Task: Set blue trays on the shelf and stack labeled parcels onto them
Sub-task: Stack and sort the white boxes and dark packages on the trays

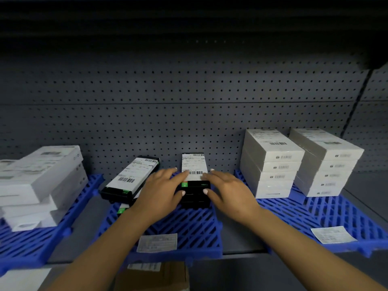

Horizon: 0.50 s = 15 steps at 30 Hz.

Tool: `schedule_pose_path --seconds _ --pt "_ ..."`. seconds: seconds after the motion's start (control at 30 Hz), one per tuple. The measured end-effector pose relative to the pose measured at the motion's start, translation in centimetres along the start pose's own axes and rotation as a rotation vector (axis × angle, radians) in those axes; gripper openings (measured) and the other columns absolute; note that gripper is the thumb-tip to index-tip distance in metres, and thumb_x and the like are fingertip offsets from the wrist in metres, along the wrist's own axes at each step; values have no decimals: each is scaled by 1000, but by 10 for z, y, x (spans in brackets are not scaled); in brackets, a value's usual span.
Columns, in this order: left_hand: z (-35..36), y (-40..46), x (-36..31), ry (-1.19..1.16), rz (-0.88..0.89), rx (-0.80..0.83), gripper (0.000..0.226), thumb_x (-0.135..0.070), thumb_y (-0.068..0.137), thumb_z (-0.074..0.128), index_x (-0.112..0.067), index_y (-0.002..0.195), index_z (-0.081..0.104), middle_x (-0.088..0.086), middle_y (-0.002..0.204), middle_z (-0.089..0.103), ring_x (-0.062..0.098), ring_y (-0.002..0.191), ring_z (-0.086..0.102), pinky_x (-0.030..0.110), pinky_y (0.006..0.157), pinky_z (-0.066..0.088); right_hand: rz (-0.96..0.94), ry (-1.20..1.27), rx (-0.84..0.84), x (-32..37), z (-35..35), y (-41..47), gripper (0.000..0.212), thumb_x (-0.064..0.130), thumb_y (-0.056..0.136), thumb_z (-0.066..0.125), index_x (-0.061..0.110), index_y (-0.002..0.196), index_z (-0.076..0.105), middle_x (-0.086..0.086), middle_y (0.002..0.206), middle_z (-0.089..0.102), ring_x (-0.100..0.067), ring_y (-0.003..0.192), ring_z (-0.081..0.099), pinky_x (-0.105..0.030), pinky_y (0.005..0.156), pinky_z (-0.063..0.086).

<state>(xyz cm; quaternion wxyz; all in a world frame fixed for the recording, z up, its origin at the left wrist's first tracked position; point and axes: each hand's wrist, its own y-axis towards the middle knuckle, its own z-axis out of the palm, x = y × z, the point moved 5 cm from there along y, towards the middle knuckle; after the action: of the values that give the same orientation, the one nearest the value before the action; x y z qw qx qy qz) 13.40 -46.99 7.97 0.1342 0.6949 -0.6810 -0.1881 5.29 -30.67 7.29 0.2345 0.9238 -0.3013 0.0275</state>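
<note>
Three blue trays lie side by side on the grey shelf: left tray (25,244), middle tray (189,227), right tray (327,213). On the middle tray stands a stack of black parcels (195,179) with a white barcode label on top. My left hand (161,192) grips its left side, thumb on the front face. My right hand (228,192) grips its right side the same way. A second stack of black labeled parcels (130,179) lies skewed to the left of my hands.
Two neat stacks of white boxes (270,164) (325,162) stand on the right tray. A loose pile of white boxes (39,181) sits on the left tray. Paper labels (157,242) (333,234) lie on tray fronts. A cardboard box (155,276) is below the shelf edge. A pegboard wall (189,114) backs the shelf.
</note>
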Motion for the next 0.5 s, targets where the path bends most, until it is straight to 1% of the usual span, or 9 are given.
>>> schedule_pose_path --seconds 0.07,0.13,0.23,0.33,0.4,0.43,0.5 --pt "-16 -9 2 -3 40 -66 54 -38 92 56 -29 142 40 2 140 46 24 129 41 38 106 30 -50 -2 -20 7 -8 -4 49 46 94 44 25 137 46 -4 141 48 -22 130 44 -37 105 37" --pt "-31 -20 9 2 60 -118 51 -40 88 56 -26 137 49 0 133 54 21 122 48 36 101 34 -95 -12 -7 17 -12 -7 52 49 93 41 22 136 49 -4 139 50 -22 129 45 -35 105 35" --pt "-50 -38 23 -9 72 -157 47 -40 89 46 -22 132 54 -3 127 58 14 118 47 33 100 34 -157 -35 30 33 -10 -6 54 50 92 38 20 133 53 -4 136 54 -22 125 50 -34 104 34" --pt "-61 -56 48 -32 47 -158 43 -29 91 42 -19 130 55 -3 126 58 12 118 44 31 99 35 -175 -18 52 50 -6 1 54 50 91 38 17 130 56 -5 133 56 -23 124 52 -34 104 32" --pt "-63 -66 70 -63 -11 -139 46 -34 90 38 -19 131 54 -2 129 56 14 121 44 33 100 37 -172 14 56 62 0 8 58 52 91 35 16 131 55 -4 136 54 -21 127 48 -30 107 27" --pt "-63 -72 81 -72 -33 -131 47 -36 90 38 -19 132 53 -2 131 55 15 122 43 34 101 37 -171 31 60 69 4 12 60 54 91 34 17 133 53 -3 138 52 -20 129 46 -28 108 25" --pt "-61 -81 101 -87 -75 -115 46 -33 91 47 -20 135 51 -1 135 51 16 126 41 34 103 35 -183 66 70 84 14 18 58 53 92 38 19 137 50 -1 141 49 -17 132 42 -24 109 22"
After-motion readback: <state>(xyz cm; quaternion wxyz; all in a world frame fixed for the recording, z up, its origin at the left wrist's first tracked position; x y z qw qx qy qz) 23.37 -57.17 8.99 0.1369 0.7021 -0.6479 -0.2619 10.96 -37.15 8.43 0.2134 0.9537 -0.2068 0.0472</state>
